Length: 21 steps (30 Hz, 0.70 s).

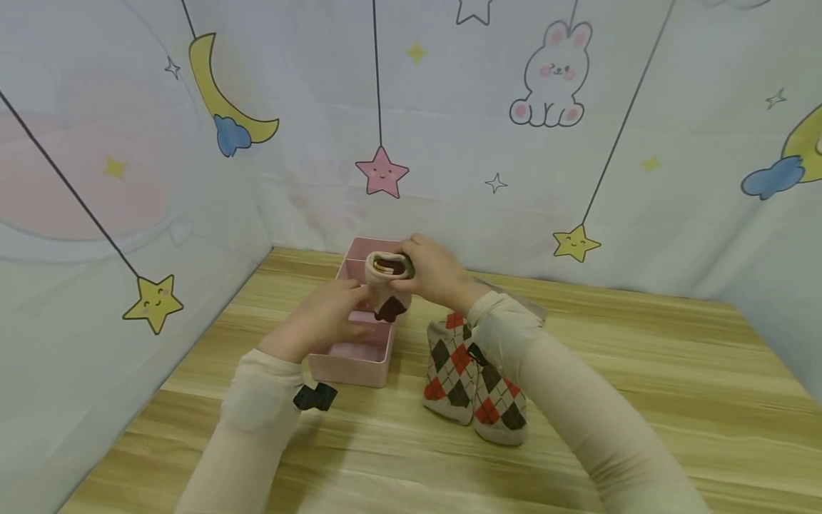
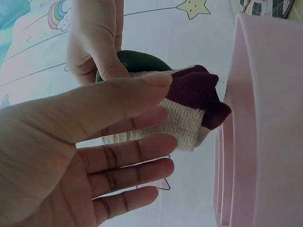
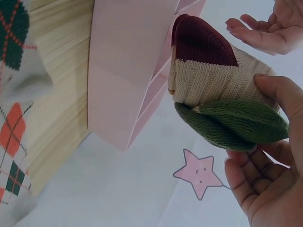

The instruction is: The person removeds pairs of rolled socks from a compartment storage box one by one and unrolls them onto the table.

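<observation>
My right hand [image 1: 437, 271] pinches a folded sock bundle [image 1: 388, 300] between thumb and fingers, held up over the pink divided box [image 1: 349, 371]. In the right wrist view the bundle [image 3: 208, 78] is ribbed beige with a dark maroon end and a green part along the side near my fingers. My left hand [image 1: 324, 314] is on the box's left side with its fingers extended. The left wrist view has its thumb and fingers overlapping the bundle [image 2: 184, 94], while the right wrist view shows a gap between them.
Two beige argyle socks [image 1: 449, 371] with red and dark diamonds lie to the right of the box, partly under my right forearm. A grey flat thing [image 1: 533, 310] shows behind that forearm. A printed curtain [image 1: 449, 214] rises at the table's back edge.
</observation>
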### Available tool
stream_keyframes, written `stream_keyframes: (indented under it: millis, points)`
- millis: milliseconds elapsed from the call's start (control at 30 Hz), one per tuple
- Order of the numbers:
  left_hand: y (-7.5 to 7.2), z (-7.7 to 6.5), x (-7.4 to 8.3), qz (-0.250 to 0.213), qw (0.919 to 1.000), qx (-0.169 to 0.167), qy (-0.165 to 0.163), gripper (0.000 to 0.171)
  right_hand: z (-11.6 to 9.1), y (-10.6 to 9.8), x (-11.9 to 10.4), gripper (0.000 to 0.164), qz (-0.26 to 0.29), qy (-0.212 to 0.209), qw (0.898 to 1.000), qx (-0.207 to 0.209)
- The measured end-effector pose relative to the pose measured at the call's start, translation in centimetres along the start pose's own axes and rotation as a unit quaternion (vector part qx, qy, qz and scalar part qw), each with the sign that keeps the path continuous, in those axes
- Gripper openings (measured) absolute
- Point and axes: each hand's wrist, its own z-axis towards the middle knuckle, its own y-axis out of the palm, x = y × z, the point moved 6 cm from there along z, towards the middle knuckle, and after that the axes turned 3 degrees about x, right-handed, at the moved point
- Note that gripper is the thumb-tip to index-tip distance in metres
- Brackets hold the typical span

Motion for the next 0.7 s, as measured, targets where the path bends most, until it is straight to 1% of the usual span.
stream_keyframes:
  millis: [67, 167, 333, 533, 700]
  points:
    - [-0.1, 0.1, 0.6, 0.008, 0.9998, 0.014, 0.014, 0.028, -0.4, -0.2, 0.4, 0.051, -0.001, 0.007, 1.0, -0.002]
    - [-0.1, 0.3, 1.2, 0.018, 0.9992, 0.029, 0.023, 0.026, -1.1, -0.5, 0.9, 0.05, -0.005, 0.015, 1.0, 0.001]
    - [-0.1, 0.5, 1.9, 0.022, 0.9976, 0.05, 0.041, 0.023, -2.2, -1.3, 1.7, 0.048, -0.006, 0.018, 1.0, 0.016]
    - [0.2, 0.6, 2.4, 0.023, 0.9959, 0.068, 0.055, 0.026, -3.5, -2.0, 2.6, 0.046, -0.007, 0.012, 0.999, 0.035]
    - [0.6, 0.7, 2.8, 0.018, 0.9959, 0.07, 0.055, 0.026, -4.7, -2.1, 3.3, 0.044, 0.0, 0.011, 0.999, 0.043]
